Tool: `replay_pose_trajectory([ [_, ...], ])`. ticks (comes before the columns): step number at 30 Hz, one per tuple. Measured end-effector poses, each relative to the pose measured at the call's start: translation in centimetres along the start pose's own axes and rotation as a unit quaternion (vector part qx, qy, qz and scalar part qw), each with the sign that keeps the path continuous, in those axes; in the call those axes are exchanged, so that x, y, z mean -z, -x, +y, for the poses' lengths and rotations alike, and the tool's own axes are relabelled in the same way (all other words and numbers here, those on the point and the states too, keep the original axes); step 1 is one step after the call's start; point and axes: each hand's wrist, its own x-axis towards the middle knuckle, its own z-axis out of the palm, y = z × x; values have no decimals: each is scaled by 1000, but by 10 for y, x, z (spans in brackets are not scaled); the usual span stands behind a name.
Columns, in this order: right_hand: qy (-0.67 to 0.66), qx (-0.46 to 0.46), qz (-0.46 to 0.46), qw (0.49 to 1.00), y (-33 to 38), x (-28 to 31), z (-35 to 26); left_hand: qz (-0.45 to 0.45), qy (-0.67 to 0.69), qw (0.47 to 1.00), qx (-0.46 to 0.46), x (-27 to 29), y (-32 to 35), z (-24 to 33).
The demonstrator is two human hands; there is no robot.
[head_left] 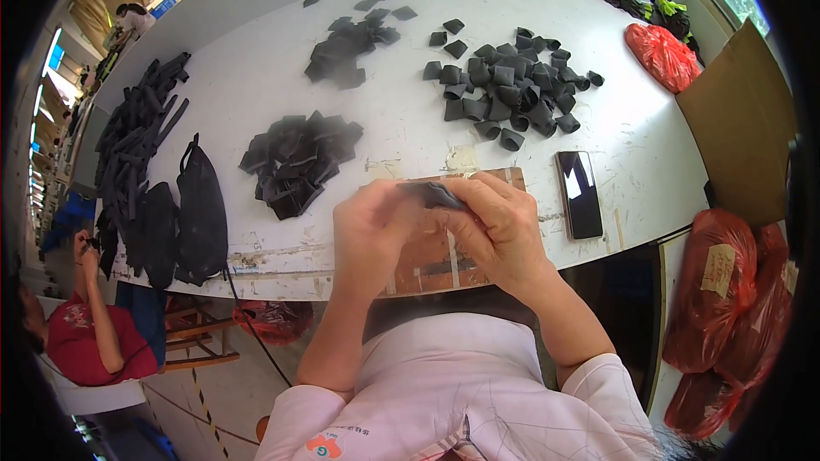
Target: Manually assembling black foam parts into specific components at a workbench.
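A small black piece of fabric-like material point(440, 195) is held up over the board at the table's front edge. My right hand point(504, 220) pinches it between thumb and fingers. My left hand point(373, 222) is closed at the piece's other end, somewhat smeared by motion, its fingertips partly hidden. Under both hands lies a worn brown board point(427, 266) with tape strips. Left of my hands is a pile of flat black pieces point(299, 158). Farther right sits a heap of black pieces curled into loops point(512, 81).
Another pile of flat black pieces point(346, 51) lies farther back. Black strips point(141, 124) and dark pouches point(202, 213) line the left side. A phone point(579, 195) rests at right, near a cardboard sheet point(739, 111) and red bags point(713, 290). Another person point(98, 333) sits at left.
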Motion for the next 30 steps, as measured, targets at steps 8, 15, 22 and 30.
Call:
replay_pose_trajectory([
  [8,78,52,38,995,3,-14,10,39,55,998,-1,-13,4,-17],
  [15,31,14,5,999,-1,-1,1,-11,90,996,-16,-12,4,-14],
  [22,70,44,24,996,-5,0,-4,-12,21,982,-185,-3,-12,4],
  [30,116,109,51,986,-7,-9,-10,32,-8,973,-228,1,-13,0],
])
